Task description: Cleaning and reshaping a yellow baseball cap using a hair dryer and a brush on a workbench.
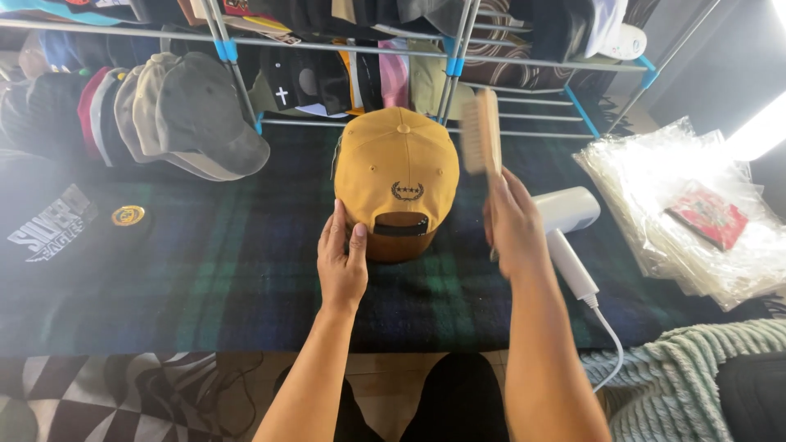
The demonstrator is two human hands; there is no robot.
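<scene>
A mustard-yellow cap (397,168) sits in the middle of the table (229,278), which is covered with a dark green and blue plaid cloth. The cap's back faces the person, showing a small dark embroidered emblem above the strap opening. The left hand (342,258) rests flat against the near left edge of the cap, fingers straight and together, gripping nothing. The right hand (512,225) is closed around the handle of a wooden brush (483,131), held upright just right of the cap and a little above it; the brush is slightly blurred.

Just right of the right hand lies a white handheld steamer (566,221) with a cord trailing toward the near edge. Further right is a stack of clear plastic bags (655,188). On the far left a row of caps (164,115) leans together, and a metal rack (508,61) with more hats stands along the far side.
</scene>
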